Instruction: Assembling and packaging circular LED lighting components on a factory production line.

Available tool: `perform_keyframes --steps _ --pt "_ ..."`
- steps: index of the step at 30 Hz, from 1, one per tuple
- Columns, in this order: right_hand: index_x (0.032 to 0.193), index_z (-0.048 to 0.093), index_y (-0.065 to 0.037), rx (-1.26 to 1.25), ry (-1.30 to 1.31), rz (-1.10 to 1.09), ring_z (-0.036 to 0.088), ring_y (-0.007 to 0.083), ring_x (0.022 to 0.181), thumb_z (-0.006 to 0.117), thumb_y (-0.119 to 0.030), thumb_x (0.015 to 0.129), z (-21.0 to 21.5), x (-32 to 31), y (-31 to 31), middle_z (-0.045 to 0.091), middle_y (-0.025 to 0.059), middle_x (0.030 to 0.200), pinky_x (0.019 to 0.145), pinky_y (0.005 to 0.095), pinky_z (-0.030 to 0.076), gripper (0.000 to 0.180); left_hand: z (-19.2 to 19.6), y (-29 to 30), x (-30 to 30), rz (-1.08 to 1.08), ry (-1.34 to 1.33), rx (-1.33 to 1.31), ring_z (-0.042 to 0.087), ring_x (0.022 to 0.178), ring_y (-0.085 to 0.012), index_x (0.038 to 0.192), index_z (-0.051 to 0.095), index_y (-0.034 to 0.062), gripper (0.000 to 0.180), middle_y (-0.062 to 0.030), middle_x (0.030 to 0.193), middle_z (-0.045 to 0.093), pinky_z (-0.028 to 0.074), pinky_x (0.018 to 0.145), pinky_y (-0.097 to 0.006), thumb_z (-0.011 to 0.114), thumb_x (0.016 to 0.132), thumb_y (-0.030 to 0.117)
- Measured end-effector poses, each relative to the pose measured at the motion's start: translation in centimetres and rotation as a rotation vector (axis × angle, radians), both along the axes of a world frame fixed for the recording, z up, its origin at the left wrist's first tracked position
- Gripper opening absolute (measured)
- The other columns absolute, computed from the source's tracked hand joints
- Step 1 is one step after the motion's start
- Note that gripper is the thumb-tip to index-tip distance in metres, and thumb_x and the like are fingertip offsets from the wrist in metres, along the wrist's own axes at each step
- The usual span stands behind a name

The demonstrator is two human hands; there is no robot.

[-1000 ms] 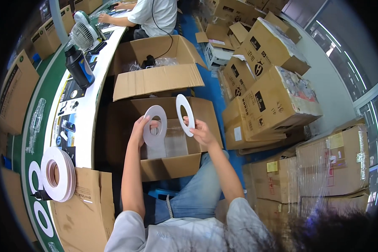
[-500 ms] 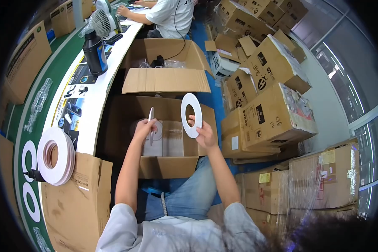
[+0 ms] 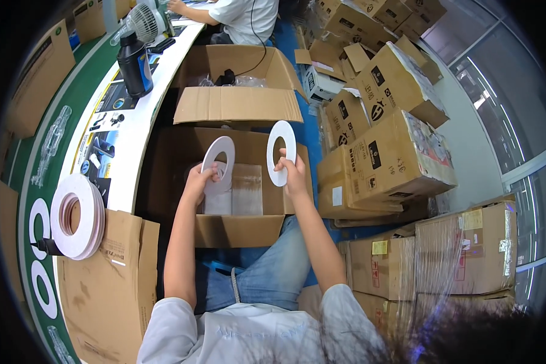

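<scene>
In my left hand (image 3: 199, 182) a flat white ring (image 3: 224, 143) is gripped by its lower left rim, its face turned partly toward me. My right hand (image 3: 295, 177) pinches a second white ring (image 3: 272, 151) near its bottom, fingertips reaching into the hole. The two rings stand upright and apart, above an open cardboard box (image 3: 239, 233). Inside that box lie pale, shiny-looking pieces (image 3: 247, 189) that I cannot make out. To my left, a stack of similar white rings (image 3: 91, 233) leans at the table's near end.
A white table (image 3: 127, 188) runs along my left, bearing a black bottle (image 3: 134, 67) and a fan (image 3: 144, 23). Another open box (image 3: 239, 104) stands beyond. Cartons (image 3: 379, 164) pile up on the right. A co-worker (image 3: 239, 18) sits at the far end. Beside me stands folded cardboard (image 3: 106, 291).
The left ring has turned from edge-on to showing its face. The right ring has shifted slightly up and right in view. The whole scene sits a little higher in the picture.
</scene>
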State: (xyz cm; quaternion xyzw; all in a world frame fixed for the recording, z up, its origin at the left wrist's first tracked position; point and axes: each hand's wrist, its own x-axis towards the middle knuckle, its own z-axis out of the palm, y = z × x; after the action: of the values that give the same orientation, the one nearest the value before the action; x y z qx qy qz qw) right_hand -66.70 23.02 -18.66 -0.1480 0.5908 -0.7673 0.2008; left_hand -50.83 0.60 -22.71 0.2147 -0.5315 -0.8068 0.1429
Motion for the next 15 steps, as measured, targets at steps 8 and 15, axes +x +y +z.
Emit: perform_keyframes --steps 8,15 --pt "0.082 0.056 -0.005 0.139 0.366 0.073 0.042 0.0075 0.058 0.053 -0.026 0.087 4.0 1.9 -1.6 0.045 -0.0020 0.063 0.057 0.0242 0.037 0.022 -0.5 -1.2 0.7 0.043 0.039 0.005 0.057 0.066 -0.0128 0.103 0.063 -0.0042 0.027 -0.0049 0.073 0.062 0.045 0.066 -0.027 0.064 0.082 0.012" --pt "0.082 0.052 -0.004 0.280 0.899 -0.222 0.051 0.0169 0.061 0.063 -0.027 0.076 9.5 2.5 -4.9 0.052 0.0061 0.066 0.058 0.0312 0.042 0.027 0.1 -2.2 -2.2 0.081 -0.148 -0.827 0.067 0.071 -0.0259 0.086 0.069 0.0017 0.017 -0.0171 0.075 0.067 0.051 0.068 -0.034 0.065 0.073 0.013"
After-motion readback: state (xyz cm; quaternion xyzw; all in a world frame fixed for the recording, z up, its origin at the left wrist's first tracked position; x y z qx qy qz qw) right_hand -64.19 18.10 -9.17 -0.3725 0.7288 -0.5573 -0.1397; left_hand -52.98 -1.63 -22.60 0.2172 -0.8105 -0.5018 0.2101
